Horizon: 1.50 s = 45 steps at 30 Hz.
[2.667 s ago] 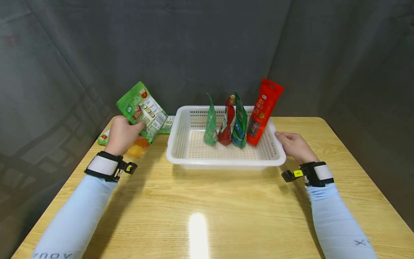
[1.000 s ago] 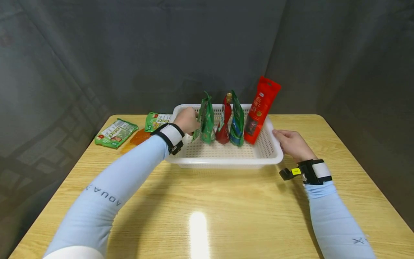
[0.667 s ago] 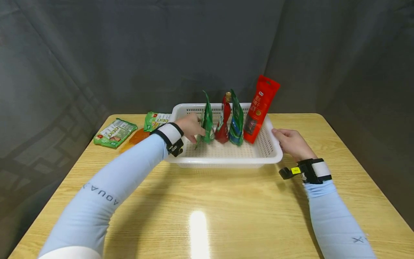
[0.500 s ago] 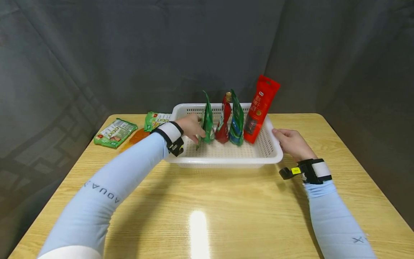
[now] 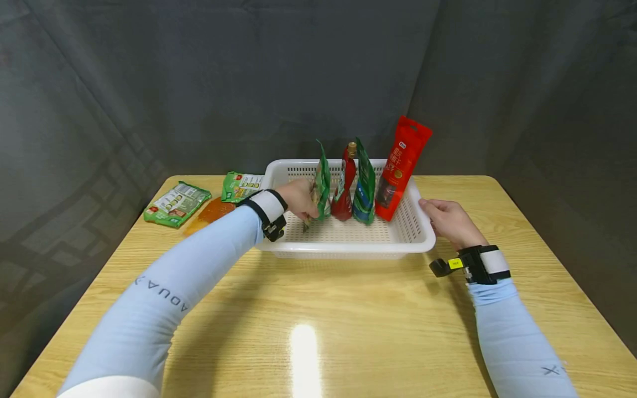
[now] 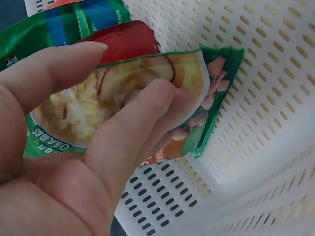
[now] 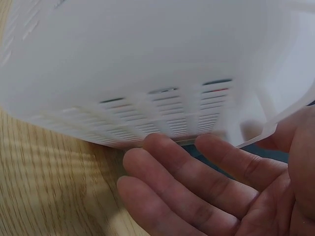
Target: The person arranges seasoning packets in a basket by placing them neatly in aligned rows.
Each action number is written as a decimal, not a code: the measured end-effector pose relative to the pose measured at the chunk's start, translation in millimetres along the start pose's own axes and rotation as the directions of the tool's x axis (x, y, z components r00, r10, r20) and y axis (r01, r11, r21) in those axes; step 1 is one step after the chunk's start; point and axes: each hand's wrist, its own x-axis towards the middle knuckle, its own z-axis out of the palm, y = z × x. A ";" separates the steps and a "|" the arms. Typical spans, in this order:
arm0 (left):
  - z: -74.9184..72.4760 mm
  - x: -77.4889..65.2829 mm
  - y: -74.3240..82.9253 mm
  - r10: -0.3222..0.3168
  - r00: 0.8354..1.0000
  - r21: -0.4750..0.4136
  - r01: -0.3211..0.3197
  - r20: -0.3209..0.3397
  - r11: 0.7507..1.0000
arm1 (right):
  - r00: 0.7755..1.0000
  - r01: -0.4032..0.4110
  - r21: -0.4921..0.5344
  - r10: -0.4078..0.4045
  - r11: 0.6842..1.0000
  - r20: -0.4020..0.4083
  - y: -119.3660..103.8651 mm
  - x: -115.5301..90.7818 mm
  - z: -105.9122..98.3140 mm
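A white perforated plastic basket stands on the table. Inside its left half my left hand touches a green food pouch standing on edge. In the left wrist view the thumb and fingers lie apart across the pouch's printed face, fairly straight. Beside it stands another green pouch, largely overlapped with the first. Then come a red spouted pouch with a gold cap, a green-and-blue pouch and a tall red packet leaning right. My right hand grips the basket's right rim, thumb on top, fingers below.
Left of the basket on the wooden table lie a green packet, an orange packet partly behind the left forearm, and another green packet. A dark curtain hangs behind the table.
My left hand has carried a green pouch from the table's left side into the basket and set it beside the other green pouch. My right hand has stayed on the rim.
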 end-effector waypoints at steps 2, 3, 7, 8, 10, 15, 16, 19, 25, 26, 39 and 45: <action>1.2 1.3 -2.5 0.019 1.000 -0.031 -0.019 -0.005 0.999 | 1.000 -0.005 0.001 0.005 1.000 0.001 0.2 -0.2 0.1; 1.5 2.4 -4.1 0.025 1.000 -0.051 -0.025 -0.009 0.998 | 1.000 -0.008 0.000 0.008 1.000 0.002 0.3 -0.3 0.0; 1.3 2.5 -8.1 0.021 1.000 -0.191 -0.019 0.006 0.981 | 1.000 -0.012 0.000 0.012 1.000 0.002 -0.4 -0.2 -0.5; 0.7 1.9 -8.1 0.015 1.000 -0.217 -0.011 0.013 0.976 | 1.000 -0.012 -0.001 0.012 1.000 0.001 -0.5 -0.2 -0.7; -0.4 -0.4 -6.7 0.002 1.000 -0.253 0.005 0.027 0.968 | 1.000 -0.010 0.000 0.010 1.000 0.000 -0.8 -0.5 -0.7; -3.6 -2.6 -4.0 -0.049 0.995 -0.198 0.064 0.082 0.978 | 1.000 -0.009 0.000 0.009 1.000 -0.003 0.4 -1.4 -0.5; -4.3 -2.1 -4.6 -0.068 0.992 -0.182 0.086 0.102 0.980 | 1.000 -0.008 0.001 0.008 1.000 -0.002 0.4 -1.5 -0.2; -5.4 1.3 -8.3 -0.123 0.978 -0.162 0.150 0.166 0.975 | 1.000 -0.008 0.004 0.008 1.000 -0.002 -0.4 -1.8 0.6; -2.9 9.3 -16.6 -0.123 0.962 -0.178 0.168 0.242 0.969 | 1.000 -0.012 0.002 0.012 1.000 0.004 -3.7 -2.5 2.2; -2.1 10.2 -17.5 -0.113 0.962 -0.188 0.162 0.250 0.969 | 1.000 -0.014 0.001 0.014 1.000 0.006 -4.4 -2.5 2.3; -0.5 6.5 -21.5 -0.013 0.967 -0.258 0.080 0.254 0.963 | 1.000 -0.012 -0.017 0.012 1.000 -0.007 -9.7 -4.6 2.6; 1.3 7.5 -20.6 -0.004 0.960 -0.269 0.082 0.280 0.959 | 1.000 -0.023 -0.010 0.023 1.000 -0.009 -6.7 -5.6 2.6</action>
